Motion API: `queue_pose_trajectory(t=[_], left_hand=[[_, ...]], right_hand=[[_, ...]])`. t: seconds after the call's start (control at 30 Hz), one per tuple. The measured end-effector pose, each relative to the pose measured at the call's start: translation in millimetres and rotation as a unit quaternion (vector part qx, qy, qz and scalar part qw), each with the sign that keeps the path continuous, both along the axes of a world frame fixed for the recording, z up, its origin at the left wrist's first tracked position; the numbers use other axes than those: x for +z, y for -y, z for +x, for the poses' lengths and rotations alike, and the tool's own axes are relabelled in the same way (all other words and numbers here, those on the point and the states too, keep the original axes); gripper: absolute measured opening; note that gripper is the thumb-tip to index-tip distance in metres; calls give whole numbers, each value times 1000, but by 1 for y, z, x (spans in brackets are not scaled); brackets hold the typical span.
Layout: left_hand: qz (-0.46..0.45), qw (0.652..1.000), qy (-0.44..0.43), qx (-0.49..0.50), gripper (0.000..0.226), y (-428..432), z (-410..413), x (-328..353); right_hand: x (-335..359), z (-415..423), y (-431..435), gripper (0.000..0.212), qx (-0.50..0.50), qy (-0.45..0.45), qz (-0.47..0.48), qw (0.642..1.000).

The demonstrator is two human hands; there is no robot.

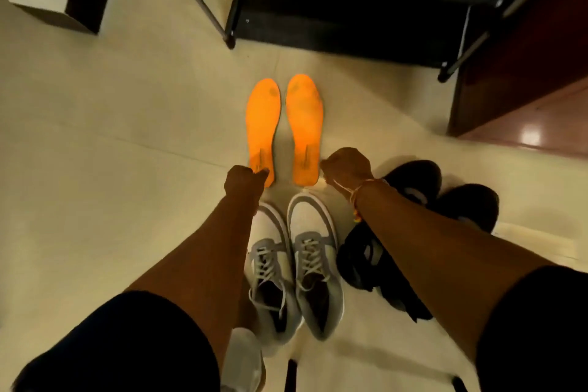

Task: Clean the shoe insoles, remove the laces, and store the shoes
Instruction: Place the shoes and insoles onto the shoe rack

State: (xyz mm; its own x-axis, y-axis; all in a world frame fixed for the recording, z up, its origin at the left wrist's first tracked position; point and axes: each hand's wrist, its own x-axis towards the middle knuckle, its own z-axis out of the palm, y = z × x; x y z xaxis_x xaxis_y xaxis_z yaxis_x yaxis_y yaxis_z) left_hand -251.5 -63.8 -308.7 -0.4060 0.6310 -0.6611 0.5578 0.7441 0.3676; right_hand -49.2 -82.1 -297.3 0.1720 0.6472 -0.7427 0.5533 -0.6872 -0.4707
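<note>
From the head view, both orange insoles lie side by side on the floor (pixel 127 137), toes pointing far, in front of the black shoe rack (pixel 334 9). Your left hand (pixel 243 181) has its fingers curled, and their tips seem pinched on the heel of the left insole (pixel 263 124). Your right hand (pixel 346 165) is fisted at the heel edge of the right insole (pixel 304 124); you cannot tell whether it holds it. The grey sneakers (pixel 313 223) stand near, between your forearms, with the laces (pixel 310 253) threaded. Black shoes (pixel 413 181) sit just right of your right wrist.

A heel-only pinch will probably let a soft insole flop and drag its face over the floor. Your forearms hang close over the sneakers, so a quick pull back could knock them.
</note>
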Motion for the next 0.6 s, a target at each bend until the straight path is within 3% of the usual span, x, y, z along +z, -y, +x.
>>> queue_pose_trajectory(t=[0.23,0.4,0.5,0.6], left_hand=[[-13,999,-26,-27,55,0,-4,-46],[-19,999,-30,16,70,-7,-9,-70],[-12,1000,-22,8,56,-8,-14,-76],[12,999,7,47,27,-3,-13,-70]], right_hand=[[-58,-42,-2,57,11,55,-17,998],[-78,-59,-9,63,-1,123,-27,992],[-85,-59,-13,55,40,152,-44,987],[-85,-49,-9,45,13,87,-13,996]])
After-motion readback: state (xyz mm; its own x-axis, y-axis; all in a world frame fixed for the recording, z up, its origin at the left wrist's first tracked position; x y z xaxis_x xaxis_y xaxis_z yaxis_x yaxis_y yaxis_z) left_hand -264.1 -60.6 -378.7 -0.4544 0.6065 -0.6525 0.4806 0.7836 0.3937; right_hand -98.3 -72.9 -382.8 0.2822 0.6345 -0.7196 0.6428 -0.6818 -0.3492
